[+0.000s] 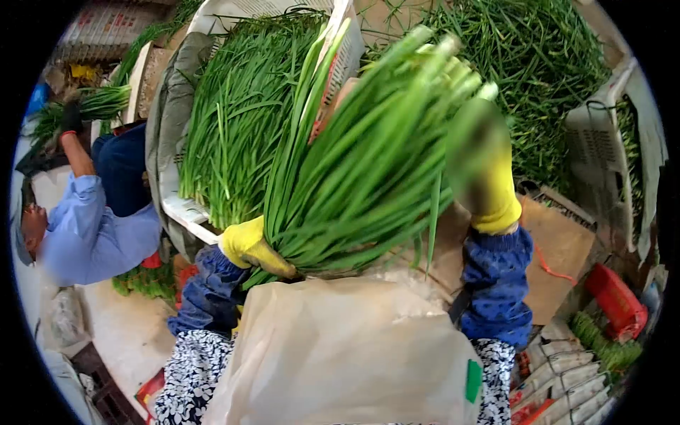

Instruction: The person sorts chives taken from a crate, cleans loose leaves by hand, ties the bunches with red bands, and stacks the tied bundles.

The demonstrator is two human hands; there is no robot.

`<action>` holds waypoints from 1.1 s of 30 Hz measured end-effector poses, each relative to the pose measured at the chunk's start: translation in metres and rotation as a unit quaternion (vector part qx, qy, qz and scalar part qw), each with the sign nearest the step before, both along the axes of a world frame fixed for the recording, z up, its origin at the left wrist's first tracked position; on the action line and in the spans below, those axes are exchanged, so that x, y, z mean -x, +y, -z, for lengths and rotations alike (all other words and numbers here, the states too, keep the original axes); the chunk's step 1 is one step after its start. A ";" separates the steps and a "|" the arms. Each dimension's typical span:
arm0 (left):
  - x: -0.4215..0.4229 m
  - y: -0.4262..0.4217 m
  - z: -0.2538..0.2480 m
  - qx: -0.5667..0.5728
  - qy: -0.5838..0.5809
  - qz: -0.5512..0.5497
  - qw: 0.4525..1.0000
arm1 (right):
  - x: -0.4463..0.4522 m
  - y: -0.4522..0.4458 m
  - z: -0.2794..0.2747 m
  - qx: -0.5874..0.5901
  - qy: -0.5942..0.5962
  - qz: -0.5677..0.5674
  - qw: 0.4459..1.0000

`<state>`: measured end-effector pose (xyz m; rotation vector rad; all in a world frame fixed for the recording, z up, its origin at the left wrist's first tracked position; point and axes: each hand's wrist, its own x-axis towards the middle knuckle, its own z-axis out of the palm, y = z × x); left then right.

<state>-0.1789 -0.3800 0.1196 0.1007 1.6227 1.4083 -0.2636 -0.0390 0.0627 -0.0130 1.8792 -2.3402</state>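
A large bunch of long green stalks (375,156) lies slanted across the middle, its pale ends at the upper right. Around the leafy lower left part, my left hand (256,248) in a yellow glove is closed. My right hand (487,166), also gloved in yellow, is at the right side of the bunch near the pale ends; motion blur smears its fingers. Behind the bunch, a white crate (190,212) holds more green stalks (241,106) laid side by side.
A co-worker in a blue shirt (99,234) sits at the left, a gloved hand at other greens. Loose greens (524,71) fill the upper right beside a white basket (598,142). A red container (615,301) stands at the lower right; a pale apron (340,354) covers my lap.
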 end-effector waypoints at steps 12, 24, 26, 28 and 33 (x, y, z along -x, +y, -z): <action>0.009 0.012 -0.010 0.024 -0.145 -0.030 0.989 | 0.052 0.122 0.026 -0.348 -0.094 0.214 0.908; 0.008 0.014 -0.011 0.041 -0.087 0.029 0.995 | 0.083 0.056 0.021 -0.660 0.108 0.032 0.743; 0.012 0.015 -0.016 0.071 -0.065 0.052 0.994 | 0.092 0.063 0.005 -0.636 0.229 0.101 0.730; 0.007 0.013 -0.010 0.073 -0.019 0.055 0.996 | 0.079 0.041 -0.042 -0.459 0.160 -0.056 0.872; 0.017 0.018 -0.020 0.092 -0.056 0.057 0.993 | 0.097 0.057 -0.048 -0.271 0.061 -0.256 0.926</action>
